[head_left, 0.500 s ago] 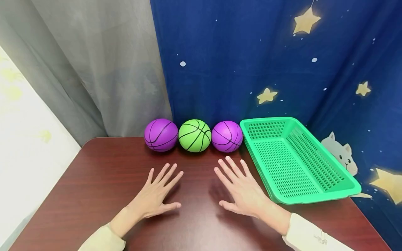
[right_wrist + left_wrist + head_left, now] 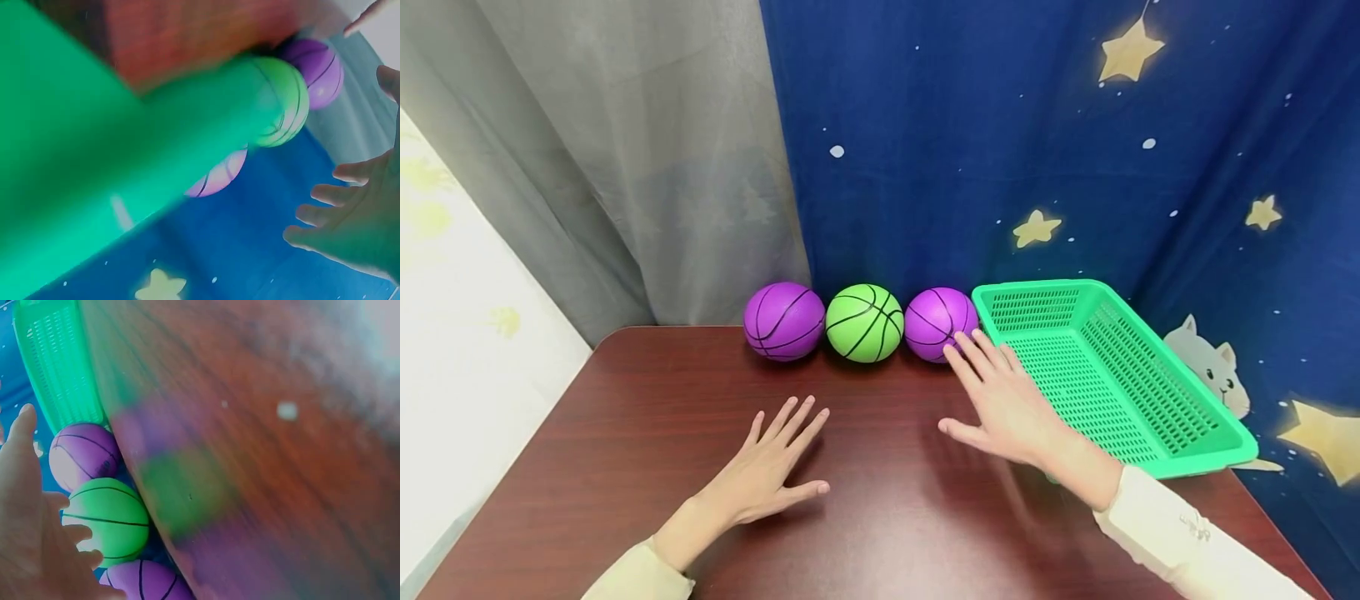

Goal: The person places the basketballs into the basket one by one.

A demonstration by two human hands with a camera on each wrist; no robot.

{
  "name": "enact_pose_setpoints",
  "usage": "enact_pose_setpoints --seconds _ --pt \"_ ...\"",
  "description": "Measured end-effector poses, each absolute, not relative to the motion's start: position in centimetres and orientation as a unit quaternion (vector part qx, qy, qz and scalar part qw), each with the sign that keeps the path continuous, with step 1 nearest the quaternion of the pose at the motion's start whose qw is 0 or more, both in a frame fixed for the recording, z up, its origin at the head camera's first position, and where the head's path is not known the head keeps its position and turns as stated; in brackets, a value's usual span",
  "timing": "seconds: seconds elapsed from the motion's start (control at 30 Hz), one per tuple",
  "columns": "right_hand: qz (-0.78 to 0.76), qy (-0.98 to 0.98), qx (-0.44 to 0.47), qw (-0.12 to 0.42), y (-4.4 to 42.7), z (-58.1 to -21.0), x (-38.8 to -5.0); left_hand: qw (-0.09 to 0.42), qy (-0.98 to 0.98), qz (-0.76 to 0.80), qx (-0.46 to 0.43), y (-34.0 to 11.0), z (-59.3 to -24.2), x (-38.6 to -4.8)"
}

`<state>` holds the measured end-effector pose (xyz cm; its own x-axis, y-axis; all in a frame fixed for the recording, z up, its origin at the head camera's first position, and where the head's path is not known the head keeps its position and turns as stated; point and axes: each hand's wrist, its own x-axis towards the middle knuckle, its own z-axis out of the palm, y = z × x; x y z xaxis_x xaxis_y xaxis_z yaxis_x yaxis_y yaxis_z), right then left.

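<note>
1. Plainly empty, the left hand [image 2: 767, 475] and right hand [image 2: 1003, 408] are spread; whether the right one touches the right-hand purple basketball [image 2: 928, 318] is unclear.
2. That ball sits at the table's [image 2: 865, 533] far side, between the green basketball [image 2: 864, 323] and green plastic basket [image 2: 1150, 383].
3. Probably light, rubbery, apt to roll: cup opposite sides.

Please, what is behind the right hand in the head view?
Behind the right hand are the rightmost purple basketball, the green perforated basket and the table. Fingers hide the basketball's lower right edge; hand and forearm cover some of the basket's left side. Those parts cannot be seen.
</note>
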<state>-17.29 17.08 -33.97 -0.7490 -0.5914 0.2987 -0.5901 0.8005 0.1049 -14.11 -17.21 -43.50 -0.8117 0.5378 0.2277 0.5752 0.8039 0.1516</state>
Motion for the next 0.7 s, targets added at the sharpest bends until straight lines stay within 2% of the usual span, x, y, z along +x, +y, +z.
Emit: enact_pose_setpoints --seconds 0.43,0.7 --pt "0.001 -0.956 0.287 0.065 18.4 -31.1 -21.7 0.061 -0.938 -0.167 -0.297 -16.9 -42.4 -12.1" --pt "-0.030 -0.957 0.288 0.034 17.8 -30.2 -24.0 0.070 -0.901 -0.212 -0.372 -11.6 -41.0 -11.9"
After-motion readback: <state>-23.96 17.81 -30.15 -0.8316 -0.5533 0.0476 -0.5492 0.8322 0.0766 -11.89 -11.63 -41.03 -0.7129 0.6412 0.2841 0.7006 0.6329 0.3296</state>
